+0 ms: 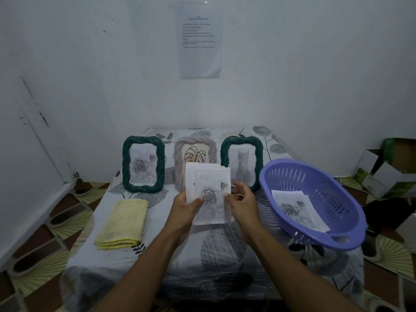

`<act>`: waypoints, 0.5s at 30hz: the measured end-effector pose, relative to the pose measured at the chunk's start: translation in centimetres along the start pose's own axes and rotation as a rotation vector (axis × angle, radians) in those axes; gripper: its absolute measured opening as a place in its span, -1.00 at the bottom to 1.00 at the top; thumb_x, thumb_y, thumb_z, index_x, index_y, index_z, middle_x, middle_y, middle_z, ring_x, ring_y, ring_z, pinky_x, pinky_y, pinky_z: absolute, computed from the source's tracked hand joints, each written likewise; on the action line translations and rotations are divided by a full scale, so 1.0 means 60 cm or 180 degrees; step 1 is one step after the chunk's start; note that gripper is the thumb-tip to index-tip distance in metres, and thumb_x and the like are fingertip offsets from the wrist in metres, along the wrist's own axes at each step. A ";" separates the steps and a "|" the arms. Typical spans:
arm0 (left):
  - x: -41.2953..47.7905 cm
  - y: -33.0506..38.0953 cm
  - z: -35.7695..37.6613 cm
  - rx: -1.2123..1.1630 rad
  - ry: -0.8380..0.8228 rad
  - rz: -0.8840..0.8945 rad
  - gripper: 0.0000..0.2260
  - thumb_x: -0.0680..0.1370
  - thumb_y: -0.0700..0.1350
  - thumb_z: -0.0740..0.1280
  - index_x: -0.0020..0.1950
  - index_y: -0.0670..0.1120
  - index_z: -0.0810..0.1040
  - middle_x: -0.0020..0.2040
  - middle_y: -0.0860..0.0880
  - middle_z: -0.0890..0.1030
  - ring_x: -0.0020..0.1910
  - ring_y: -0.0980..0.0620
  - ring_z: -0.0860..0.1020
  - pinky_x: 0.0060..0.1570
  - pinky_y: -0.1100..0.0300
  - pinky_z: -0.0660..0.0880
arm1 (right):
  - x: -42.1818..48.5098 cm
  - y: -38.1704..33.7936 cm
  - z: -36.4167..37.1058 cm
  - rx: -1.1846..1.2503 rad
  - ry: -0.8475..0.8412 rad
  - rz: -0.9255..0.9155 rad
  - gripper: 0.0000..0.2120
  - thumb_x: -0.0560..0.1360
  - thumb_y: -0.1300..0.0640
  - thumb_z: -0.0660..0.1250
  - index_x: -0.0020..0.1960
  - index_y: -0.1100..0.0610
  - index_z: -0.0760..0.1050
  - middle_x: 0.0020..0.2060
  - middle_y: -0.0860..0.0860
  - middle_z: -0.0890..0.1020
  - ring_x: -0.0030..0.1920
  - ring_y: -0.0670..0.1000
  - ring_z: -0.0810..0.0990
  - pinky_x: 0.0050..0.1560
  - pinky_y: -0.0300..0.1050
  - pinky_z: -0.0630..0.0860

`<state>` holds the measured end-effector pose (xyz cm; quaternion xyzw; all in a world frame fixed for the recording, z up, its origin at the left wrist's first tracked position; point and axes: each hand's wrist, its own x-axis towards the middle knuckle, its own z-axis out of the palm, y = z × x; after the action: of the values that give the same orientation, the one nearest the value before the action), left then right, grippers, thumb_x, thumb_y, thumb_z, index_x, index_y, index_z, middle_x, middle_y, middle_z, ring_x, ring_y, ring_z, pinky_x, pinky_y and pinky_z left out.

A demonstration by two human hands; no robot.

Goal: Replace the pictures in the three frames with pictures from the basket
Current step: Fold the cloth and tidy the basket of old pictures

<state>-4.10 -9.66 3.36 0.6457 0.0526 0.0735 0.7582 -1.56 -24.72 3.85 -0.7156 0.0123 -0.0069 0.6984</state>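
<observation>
Three frames stand at the back of the table: a dark green one (pixel 143 164) with a rose picture, a beige one (pixel 195 147) with a leaf drawing, and a dark green one (pixel 242 162) with a cat picture. Above the table's middle, both hands hold a small stack of rose pictures (pixel 210 188). My left hand (pixel 185 207) grips the stack's left edge with its thumb on the front. My right hand (pixel 242 199) pinches the right edge. The purple basket (pixel 333 176) at the right holds another rose picture (pixel 297 208).
A folded yellow cloth (pixel 123 224) lies at the table's left front. The table carries a leaf-patterned cover (pixel 220 251). Cardboard boxes (pixel 387 170) sit on the floor at the right. A printed sheet (pixel 199 39) hangs on the wall.
</observation>
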 end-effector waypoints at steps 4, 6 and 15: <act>0.003 0.004 -0.012 0.0406 -0.0141 0.0271 -0.69 0.52 -0.29 0.35 0.18 0.04 0.51 0.09 -0.05 0.67 0.05 -0.03 0.65 0.01 -0.03 0.60 | 0.011 -0.006 0.003 0.0257 -0.0236 0.0211 -0.75 0.54 0.27 0.30 0.15 0.02 0.54 0.07 0.03 0.67 0.05 0.04 0.65 0.05 0.10 0.62; 0.004 0.003 -0.014 0.0622 -0.0202 0.0324 -0.71 0.54 -0.21 0.35 0.20 0.06 0.47 0.12 -0.02 0.65 0.06 0.02 0.64 0.03 -0.01 0.60 | 0.005 -0.014 0.005 0.0360 -0.0295 0.0067 -0.75 0.54 0.32 0.28 0.04 -0.02 0.55 -0.01 -0.01 0.70 0.01 0.00 0.67 -0.01 0.01 0.63; -0.013 -0.022 0.015 0.0733 -0.0103 0.0541 -0.68 0.60 -0.22 0.23 0.34 0.01 0.35 0.15 0.05 0.60 0.13 0.14 0.57 0.13 0.18 0.52 | -0.017 0.008 0.021 0.0282 -0.0262 -0.0198 -0.71 0.56 0.32 0.23 0.19 0.01 0.45 0.04 -0.05 0.68 0.07 -0.09 0.64 0.03 -0.13 0.59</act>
<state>-4.66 -10.87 2.22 0.7316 -0.0065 0.1204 0.6709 -2.58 -23.46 3.34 -0.6836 -0.0390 0.0002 0.7288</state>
